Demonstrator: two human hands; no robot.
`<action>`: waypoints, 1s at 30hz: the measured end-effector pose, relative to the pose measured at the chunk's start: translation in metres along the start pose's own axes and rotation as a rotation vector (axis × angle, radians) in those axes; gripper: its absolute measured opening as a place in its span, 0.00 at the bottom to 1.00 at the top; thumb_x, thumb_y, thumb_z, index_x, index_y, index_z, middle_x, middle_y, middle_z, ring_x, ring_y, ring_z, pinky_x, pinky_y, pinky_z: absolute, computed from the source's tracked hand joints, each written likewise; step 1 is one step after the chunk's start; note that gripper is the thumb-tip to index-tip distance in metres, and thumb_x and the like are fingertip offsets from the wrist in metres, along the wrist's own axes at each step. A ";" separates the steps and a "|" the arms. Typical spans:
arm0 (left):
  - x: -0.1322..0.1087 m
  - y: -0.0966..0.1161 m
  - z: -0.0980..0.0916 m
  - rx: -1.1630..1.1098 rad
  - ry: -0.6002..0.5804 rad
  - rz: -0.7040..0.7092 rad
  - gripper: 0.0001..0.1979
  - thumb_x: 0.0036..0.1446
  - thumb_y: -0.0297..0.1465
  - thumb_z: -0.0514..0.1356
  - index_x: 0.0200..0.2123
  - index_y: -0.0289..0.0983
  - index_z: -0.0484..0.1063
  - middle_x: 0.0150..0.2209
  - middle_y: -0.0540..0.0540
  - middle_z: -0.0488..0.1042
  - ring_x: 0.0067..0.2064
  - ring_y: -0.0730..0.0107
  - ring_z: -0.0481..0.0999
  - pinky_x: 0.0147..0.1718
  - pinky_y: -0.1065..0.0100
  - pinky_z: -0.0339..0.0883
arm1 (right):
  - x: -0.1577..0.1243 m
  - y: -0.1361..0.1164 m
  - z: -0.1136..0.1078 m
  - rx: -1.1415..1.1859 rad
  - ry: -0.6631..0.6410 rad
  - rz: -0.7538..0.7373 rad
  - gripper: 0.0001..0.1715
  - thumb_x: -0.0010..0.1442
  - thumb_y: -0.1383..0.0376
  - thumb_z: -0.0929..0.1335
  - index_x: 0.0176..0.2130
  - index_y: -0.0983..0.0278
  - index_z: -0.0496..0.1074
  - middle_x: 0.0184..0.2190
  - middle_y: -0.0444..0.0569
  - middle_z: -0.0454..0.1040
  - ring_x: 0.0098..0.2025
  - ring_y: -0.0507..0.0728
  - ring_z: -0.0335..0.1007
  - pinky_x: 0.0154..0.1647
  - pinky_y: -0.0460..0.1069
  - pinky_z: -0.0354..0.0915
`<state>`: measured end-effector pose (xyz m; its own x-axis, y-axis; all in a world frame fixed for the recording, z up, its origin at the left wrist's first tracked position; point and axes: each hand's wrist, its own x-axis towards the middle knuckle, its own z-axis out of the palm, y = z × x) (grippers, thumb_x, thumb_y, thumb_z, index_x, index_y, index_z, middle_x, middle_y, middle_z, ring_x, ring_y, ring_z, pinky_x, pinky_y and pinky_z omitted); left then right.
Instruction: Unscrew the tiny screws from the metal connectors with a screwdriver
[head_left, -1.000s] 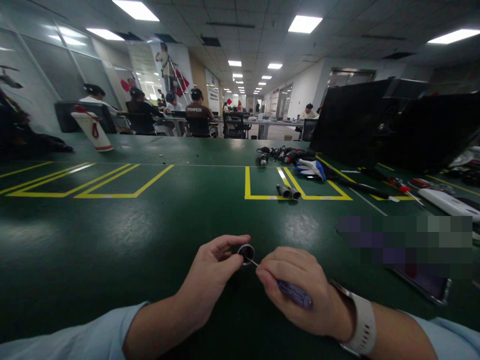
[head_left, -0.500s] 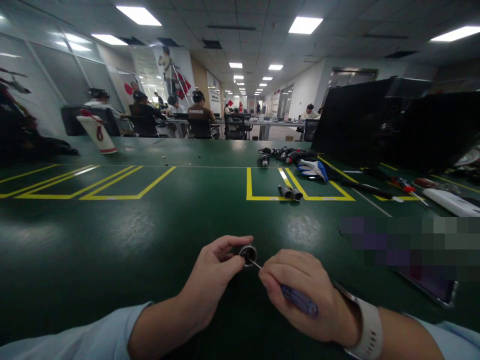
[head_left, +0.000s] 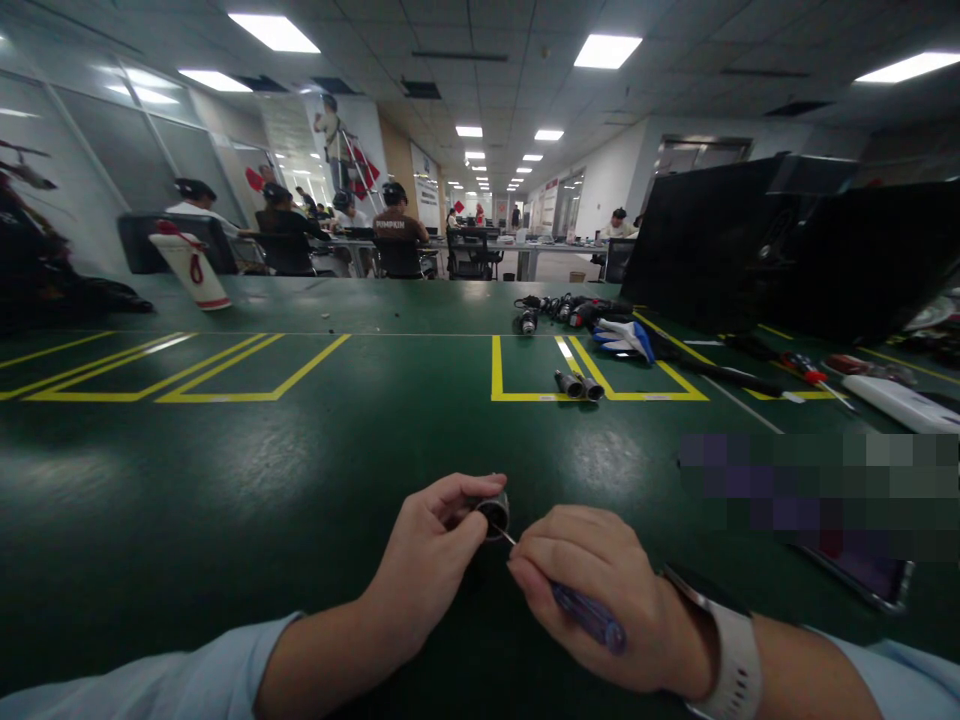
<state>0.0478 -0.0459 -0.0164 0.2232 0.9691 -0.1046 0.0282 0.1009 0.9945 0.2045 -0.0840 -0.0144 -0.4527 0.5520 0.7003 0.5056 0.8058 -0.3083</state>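
Note:
My left hand [head_left: 431, 560] pinches a small round metal connector shell [head_left: 495, 515] between thumb and fingers, its open end turned towards my right hand. In my right hand [head_left: 592, 590] is a screwdriver with a translucent purple handle [head_left: 589, 617], the fingers wrapped round it. The thin shaft [head_left: 511, 538] reaches into the opening of the connector. Its tip is lost in the dark inside. Both hands are just above the green tabletop [head_left: 360, 450].
Two similar metal connectors [head_left: 581, 386] lie by the yellow tape marks ahead. Behind them are cabled parts [head_left: 555, 312] and a blue-white glove [head_left: 624, 340]. At right are a red screwdriver [head_left: 814, 376], a white power strip [head_left: 896, 405], a phone [head_left: 862, 578] and dark monitors [head_left: 705, 245]. A white cup [head_left: 193, 265] stands far left.
My right hand and the screwdriver have shifted slightly left and down, the handle tilting a little. The connector has turned slightly in my left hand, which stays nearly in place.

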 end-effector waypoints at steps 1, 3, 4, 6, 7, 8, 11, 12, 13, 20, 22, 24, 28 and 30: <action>0.000 0.000 0.000 -0.003 0.003 0.003 0.10 0.44 0.24 0.58 0.31 0.37 0.76 0.43 0.45 0.76 0.43 0.62 0.75 0.42 0.64 0.68 | 0.000 0.000 0.000 -0.007 0.000 -0.008 0.08 0.59 0.71 0.61 0.32 0.65 0.69 0.23 0.49 0.73 0.24 0.52 0.67 0.26 0.47 0.63; 0.001 0.001 0.000 -0.011 0.004 0.003 0.09 0.43 0.24 0.58 0.30 0.37 0.76 0.44 0.45 0.76 0.43 0.61 0.75 0.42 0.63 0.68 | 0.001 -0.001 -0.001 -0.021 0.005 -0.023 0.08 0.59 0.72 0.61 0.32 0.66 0.69 0.23 0.50 0.73 0.25 0.52 0.67 0.25 0.47 0.63; 0.001 0.001 0.000 -0.014 0.001 0.002 0.08 0.43 0.24 0.58 0.29 0.37 0.76 0.44 0.44 0.76 0.43 0.61 0.75 0.42 0.63 0.68 | 0.001 -0.002 -0.002 -0.026 0.008 -0.031 0.08 0.59 0.72 0.61 0.32 0.66 0.69 0.23 0.50 0.73 0.25 0.52 0.67 0.25 0.47 0.63; 0.001 0.002 0.000 -0.016 0.001 0.004 0.08 0.43 0.24 0.58 0.29 0.37 0.75 0.43 0.44 0.76 0.43 0.60 0.75 0.41 0.62 0.69 | 0.001 -0.002 -0.002 -0.031 0.012 -0.039 0.08 0.58 0.72 0.61 0.32 0.66 0.69 0.23 0.50 0.73 0.25 0.52 0.67 0.25 0.47 0.63; 0.001 0.002 0.000 -0.016 0.003 0.007 0.08 0.43 0.24 0.58 0.29 0.37 0.75 0.43 0.44 0.76 0.43 0.60 0.75 0.41 0.62 0.69 | 0.001 -0.002 -0.002 -0.030 0.008 -0.040 0.08 0.58 0.72 0.62 0.32 0.67 0.69 0.23 0.50 0.73 0.24 0.52 0.67 0.25 0.47 0.63; 0.001 0.002 0.000 -0.015 0.003 0.009 0.08 0.43 0.24 0.58 0.29 0.37 0.75 0.43 0.44 0.77 0.43 0.60 0.75 0.41 0.62 0.69 | 0.001 -0.002 -0.002 -0.030 0.006 -0.039 0.07 0.58 0.72 0.62 0.32 0.67 0.69 0.23 0.50 0.73 0.24 0.52 0.67 0.25 0.47 0.63; 0.001 0.002 -0.001 -0.013 -0.003 0.008 0.08 0.44 0.25 0.58 0.30 0.36 0.75 0.44 0.44 0.76 0.44 0.60 0.75 0.42 0.63 0.68 | 0.000 -0.001 -0.001 -0.034 0.004 -0.032 0.08 0.58 0.72 0.61 0.32 0.67 0.69 0.23 0.50 0.73 0.25 0.53 0.68 0.25 0.47 0.63; 0.001 0.002 -0.001 -0.014 -0.008 0.007 0.08 0.44 0.25 0.58 0.30 0.36 0.75 0.44 0.44 0.76 0.44 0.60 0.75 0.42 0.63 0.68 | 0.000 -0.001 0.000 -0.031 0.006 -0.033 0.08 0.59 0.72 0.61 0.32 0.66 0.69 0.23 0.50 0.73 0.25 0.53 0.68 0.26 0.47 0.63; 0.000 0.001 -0.001 -0.015 -0.010 0.007 0.08 0.44 0.25 0.59 0.30 0.36 0.75 0.45 0.44 0.76 0.44 0.60 0.75 0.43 0.63 0.68 | 0.000 0.000 0.000 -0.026 0.008 -0.027 0.08 0.59 0.72 0.61 0.32 0.66 0.69 0.24 0.50 0.73 0.25 0.52 0.68 0.26 0.47 0.63; 0.009 -0.006 -0.007 -0.038 -0.137 -0.019 0.21 0.42 0.21 0.61 0.43 0.37 0.71 0.42 0.43 0.76 0.45 0.60 0.74 0.46 0.60 0.66 | 0.001 0.008 0.000 0.197 0.101 0.220 0.07 0.58 0.69 0.63 0.31 0.65 0.70 0.24 0.47 0.73 0.27 0.52 0.69 0.30 0.47 0.65; 0.021 -0.011 -0.013 -0.030 -0.173 0.018 0.23 0.43 0.21 0.61 0.46 0.37 0.69 0.42 0.43 0.76 0.45 0.62 0.74 0.47 0.61 0.65 | 0.003 0.012 0.000 0.274 0.167 0.298 0.08 0.59 0.69 0.63 0.30 0.64 0.71 0.24 0.46 0.73 0.26 0.51 0.69 0.29 0.47 0.65; 0.037 -0.016 -0.021 0.024 -0.156 0.083 0.24 0.43 0.22 0.62 0.47 0.36 0.68 0.43 0.44 0.75 0.46 0.63 0.74 0.48 0.60 0.65 | 0.005 0.017 0.001 0.346 0.211 0.386 0.09 0.59 0.67 0.63 0.29 0.64 0.72 0.24 0.46 0.73 0.26 0.51 0.69 0.28 0.47 0.65; 0.073 -0.019 -0.041 0.268 -0.067 0.346 0.24 0.43 0.25 0.63 0.47 0.38 0.69 0.46 0.45 0.69 0.48 0.62 0.70 0.45 0.62 0.66 | 0.013 0.031 0.007 0.528 0.217 0.595 0.09 0.58 0.62 0.65 0.32 0.65 0.72 0.28 0.47 0.74 0.29 0.53 0.70 0.30 0.48 0.67; 0.088 -0.016 -0.049 0.466 -0.023 0.460 0.22 0.44 0.28 0.62 0.46 0.39 0.70 0.45 0.45 0.67 0.47 0.61 0.69 0.44 0.62 0.65 | 0.020 0.041 0.015 0.630 0.234 0.696 0.10 0.56 0.61 0.66 0.33 0.65 0.72 0.29 0.47 0.74 0.31 0.53 0.70 0.32 0.49 0.67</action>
<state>0.0194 0.0488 -0.0413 0.3340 0.8845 0.3258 0.3431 -0.4360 0.8320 0.2055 -0.0363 -0.0224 -0.0085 0.9473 0.3204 0.0879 0.3198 -0.9434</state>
